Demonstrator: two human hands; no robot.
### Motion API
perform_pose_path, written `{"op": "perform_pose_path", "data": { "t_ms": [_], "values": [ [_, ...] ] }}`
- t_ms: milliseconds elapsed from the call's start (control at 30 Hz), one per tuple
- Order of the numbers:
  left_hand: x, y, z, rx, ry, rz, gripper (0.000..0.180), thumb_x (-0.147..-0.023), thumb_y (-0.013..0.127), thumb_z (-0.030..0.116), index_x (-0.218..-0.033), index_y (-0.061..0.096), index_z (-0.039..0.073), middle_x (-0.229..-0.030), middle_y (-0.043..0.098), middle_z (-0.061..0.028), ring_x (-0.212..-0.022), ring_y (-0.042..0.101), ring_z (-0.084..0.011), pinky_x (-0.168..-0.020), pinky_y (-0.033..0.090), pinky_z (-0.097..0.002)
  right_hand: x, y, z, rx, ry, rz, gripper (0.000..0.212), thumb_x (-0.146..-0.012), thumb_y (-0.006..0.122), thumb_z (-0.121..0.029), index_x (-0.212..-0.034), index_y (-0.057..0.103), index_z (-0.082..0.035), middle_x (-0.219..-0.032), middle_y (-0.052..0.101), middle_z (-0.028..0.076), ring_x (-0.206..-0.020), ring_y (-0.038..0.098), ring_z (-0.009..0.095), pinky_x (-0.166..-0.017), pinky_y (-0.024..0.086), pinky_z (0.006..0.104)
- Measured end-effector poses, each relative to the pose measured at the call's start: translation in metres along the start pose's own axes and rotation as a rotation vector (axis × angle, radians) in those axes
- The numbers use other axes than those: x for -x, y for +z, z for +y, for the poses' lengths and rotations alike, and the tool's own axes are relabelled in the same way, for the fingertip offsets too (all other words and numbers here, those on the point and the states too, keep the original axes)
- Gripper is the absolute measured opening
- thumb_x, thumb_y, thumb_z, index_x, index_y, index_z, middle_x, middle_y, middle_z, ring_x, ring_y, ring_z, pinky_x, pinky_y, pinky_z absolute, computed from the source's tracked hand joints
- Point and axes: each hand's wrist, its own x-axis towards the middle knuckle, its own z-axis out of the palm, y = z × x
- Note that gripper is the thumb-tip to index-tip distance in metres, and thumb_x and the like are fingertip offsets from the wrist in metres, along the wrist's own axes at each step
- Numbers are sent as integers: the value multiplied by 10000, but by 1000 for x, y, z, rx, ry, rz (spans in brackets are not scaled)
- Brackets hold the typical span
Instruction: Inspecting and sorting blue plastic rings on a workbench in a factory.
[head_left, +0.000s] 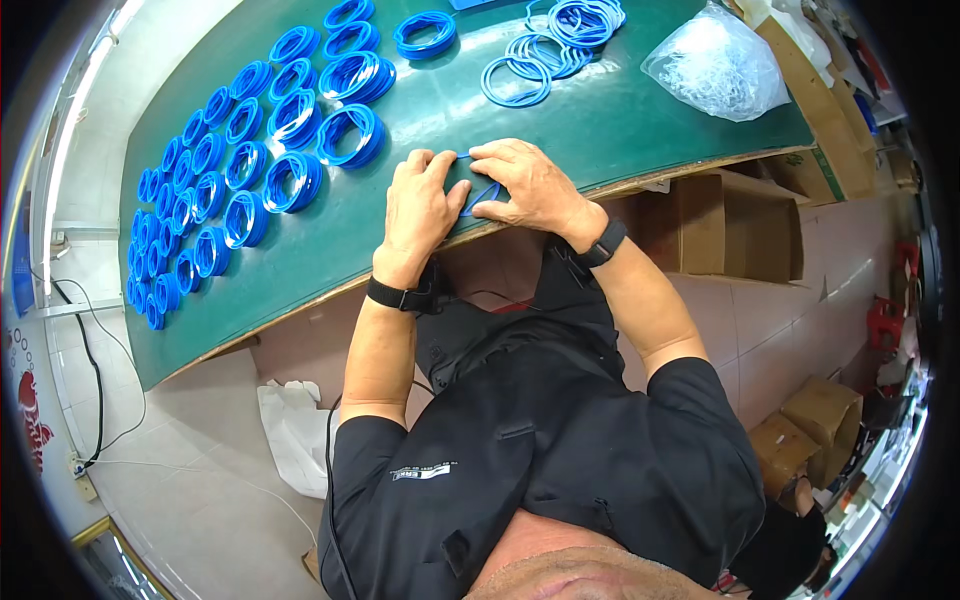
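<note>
Near the table's front edge, a thin blue ring (482, 200) shows between my two hands. My left hand (416, 205) has its fingers bent over the ring's left side, thumb pointing inward. On the other side, my right hand (528, 188) pinches the ring, with fingers at the top and thumb below. Much of the ring is covered by my fingers. Beyond my hands lies a loose heap of thin blue rings (515, 84). Left of my left hand stand stacks of blue rings (352, 136), set in rows.
The green tabletop (440, 110) carries everything. A clear plastic bag of pale, thin material (715, 70) sits at the far right. Open cardboard boxes (735, 230) stand below the right edge. A white sack (297, 430) lies on the floor at left.
</note>
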Motion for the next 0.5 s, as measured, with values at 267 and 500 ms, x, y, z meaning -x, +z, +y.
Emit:
{"op": "perform_pose_path", "data": {
  "t_ms": [267,500],
  "values": [
    [1,1,1,-25,15,28,456,-937,859,249,-1347,754,78,-1292,699,-174,-1166,681,-397,-971,583,-505,0,0,0,-10,9,-3,602,-837,939,-383,-1259,775,14,-1454,719,162,-1383,641,364,-1190,495,484],
    [3,2,2,-32,16,33,454,-942,855,248,-1351,753,81,-1305,700,-173,-1173,681,-396,-970,584,-507,1,0,0,-12,11,-8,611,-842,938,-402,-1261,777,11,-1464,718,159,-1390,640,365,-1197,492,484]
  ]
}}
